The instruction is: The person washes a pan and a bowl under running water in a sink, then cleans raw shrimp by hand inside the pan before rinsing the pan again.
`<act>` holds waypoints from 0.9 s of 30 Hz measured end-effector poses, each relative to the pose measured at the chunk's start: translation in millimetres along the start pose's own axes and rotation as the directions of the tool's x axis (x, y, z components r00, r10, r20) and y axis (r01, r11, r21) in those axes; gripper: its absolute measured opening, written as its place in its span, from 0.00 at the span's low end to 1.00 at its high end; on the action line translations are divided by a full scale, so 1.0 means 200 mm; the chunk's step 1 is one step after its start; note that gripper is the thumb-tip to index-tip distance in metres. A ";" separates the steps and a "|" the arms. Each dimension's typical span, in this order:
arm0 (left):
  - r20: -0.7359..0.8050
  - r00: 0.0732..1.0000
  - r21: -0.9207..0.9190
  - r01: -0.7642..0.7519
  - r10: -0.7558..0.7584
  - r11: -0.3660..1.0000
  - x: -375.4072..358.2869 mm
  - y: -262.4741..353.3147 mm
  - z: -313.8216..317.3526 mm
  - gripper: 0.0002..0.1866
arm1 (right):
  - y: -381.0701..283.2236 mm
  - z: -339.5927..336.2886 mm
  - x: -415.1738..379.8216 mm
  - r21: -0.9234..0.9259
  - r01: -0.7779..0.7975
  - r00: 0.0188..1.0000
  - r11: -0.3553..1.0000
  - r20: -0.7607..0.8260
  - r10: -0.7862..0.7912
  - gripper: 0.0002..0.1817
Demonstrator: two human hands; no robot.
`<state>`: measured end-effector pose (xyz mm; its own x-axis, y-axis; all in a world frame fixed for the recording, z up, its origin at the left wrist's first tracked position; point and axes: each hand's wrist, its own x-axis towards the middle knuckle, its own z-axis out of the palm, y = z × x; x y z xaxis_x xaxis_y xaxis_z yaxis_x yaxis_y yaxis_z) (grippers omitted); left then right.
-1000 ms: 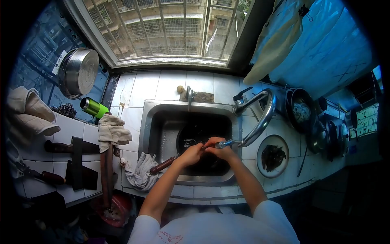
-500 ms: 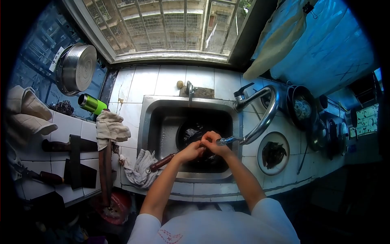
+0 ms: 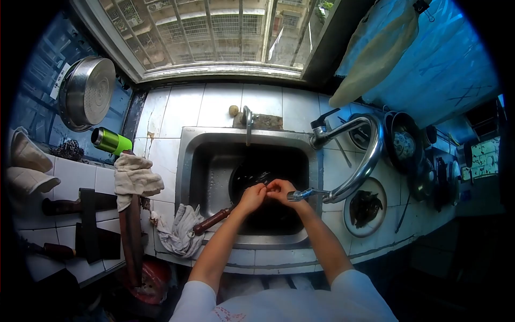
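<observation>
Both of my hands meet over the steel sink (image 3: 185, 177), close to its middle. My left hand (image 3: 252, 197) has its fingers bent and pressed together. My right hand (image 3: 281, 191) is curled with its fingertips pinched against the left ones. Whatever sits between the fingertips is too small and dark to make out. Below them a dark round basin (image 3: 234, 180) with glinting wet contents fills much of the sink. The tap's nozzle (image 3: 300, 194) reaches in right beside my right hand. A wooden handle (image 3: 213, 220) lies across the sink's left rim, next to my left forearm.
On the right stands a white plate (image 3: 380, 227) holding dark pieces (image 3: 366, 208), with pans (image 3: 402, 139) behind it. A crumpled cloth (image 3: 181, 232) lies left of the sink. Cleavers (image 3: 99, 244), a rag (image 3: 137, 174) and a green flask (image 3: 111, 140) occupy the left side.
The view has shifted slightly. My hands stay together over the basin, with the right fingers now a little less raised and the fingertips still touching.
</observation>
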<state>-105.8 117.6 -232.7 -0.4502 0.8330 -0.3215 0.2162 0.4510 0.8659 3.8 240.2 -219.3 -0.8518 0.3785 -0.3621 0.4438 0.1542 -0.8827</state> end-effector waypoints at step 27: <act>0.124 0.991 0.222 -0.072 0.045 0.972 0.04 -0.14 0.01 0.08 | 0.14 0.08 0.08 -0.244 0.021 0.999 0.969 -0.029 -0.029 0.11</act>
<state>-113.2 112.2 -260.9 -0.3288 0.8858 -0.3274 0.4347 0.4498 0.7802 -1.3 235.9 -253.6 -0.8560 0.3998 -0.3277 0.4802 0.3806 -0.7903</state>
